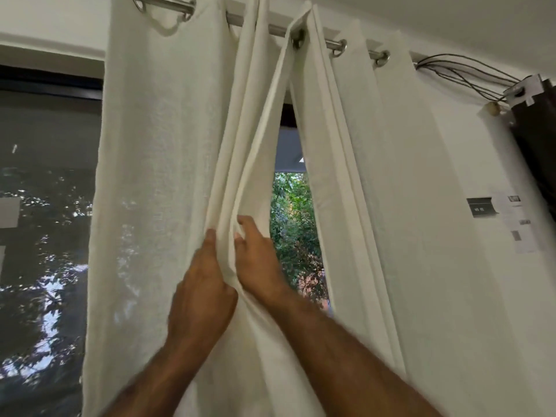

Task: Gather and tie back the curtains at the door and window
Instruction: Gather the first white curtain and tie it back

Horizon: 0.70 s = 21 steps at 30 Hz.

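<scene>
Two white eyelet curtains hang from a steel rod [313,38]. The left curtain [156,176] is spread over dark glass, with its inner edge bunched into folds at the centre. The right curtain [400,206] hangs against the wall. My left hand [202,291] presses on the folds from the left, fingers curled into the cloth. My right hand [258,257] grips the hemmed inner edge of the left curtain from the right. Between the curtains a narrow gap [296,224] shows green leaves outside.
A dark window pane [45,206] lies to the left of the curtains. Black cables [469,69] run from the rod's right end to a white bracket [523,88] and a dark panel [538,145]. Papers and a grey plate [481,207] are stuck on the white wall.
</scene>
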### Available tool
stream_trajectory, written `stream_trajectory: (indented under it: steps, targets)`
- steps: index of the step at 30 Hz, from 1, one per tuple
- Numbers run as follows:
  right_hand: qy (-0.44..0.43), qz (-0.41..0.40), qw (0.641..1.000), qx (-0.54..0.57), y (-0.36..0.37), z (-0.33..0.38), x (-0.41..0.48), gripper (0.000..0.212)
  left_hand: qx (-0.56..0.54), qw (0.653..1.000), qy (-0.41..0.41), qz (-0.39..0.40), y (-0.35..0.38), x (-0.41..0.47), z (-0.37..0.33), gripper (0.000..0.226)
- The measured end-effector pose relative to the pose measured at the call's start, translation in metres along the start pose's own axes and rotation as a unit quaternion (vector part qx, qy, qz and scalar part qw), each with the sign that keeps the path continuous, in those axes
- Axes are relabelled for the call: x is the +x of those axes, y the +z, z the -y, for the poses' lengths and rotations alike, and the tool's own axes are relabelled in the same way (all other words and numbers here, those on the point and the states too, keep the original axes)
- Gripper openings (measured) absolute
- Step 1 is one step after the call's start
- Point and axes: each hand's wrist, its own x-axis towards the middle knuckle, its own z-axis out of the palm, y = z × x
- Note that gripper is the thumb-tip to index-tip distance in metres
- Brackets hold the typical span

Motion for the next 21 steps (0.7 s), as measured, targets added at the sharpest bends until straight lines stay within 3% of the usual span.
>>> stream_trajectory:
  steps: [5, 7, 10, 14, 21]
  targets:
    - [-0.050, 0.070, 0.993, 0.081, 0.061, 0.075, -0.024, 0.029, 0.000, 0.997, 0.001, -0.077, -0.073, -0.003, 0.058, 0.068]
    - [-0.049, 0.043, 0.993, 0.093, 0.050, 0.074, -0.021, 0.029, 0.004, 0.997, -0.018, -0.077, -0.084, -0.003, 0.065, 0.069]
    - [0.013, -0.001, 0.996, 0.090, 0.014, 0.052, -0.012, 0.032, -0.019, 0.998, 0.027, -0.044, -0.069, -0.003, 0.040, 0.069]
    - [0.039, 0.030, 0.999, 0.013, -0.015, 0.037, -0.009, 0.069, -0.070, 0.994, 0.088, -0.014, -0.028, -0.010, 0.002, 0.060]
    - [0.055, 0.011, 0.992, -0.110, -0.041, 0.016, -0.017, 0.080, -0.111, 0.989, 0.053, -0.083, -0.005, -0.016, -0.021, 0.042]
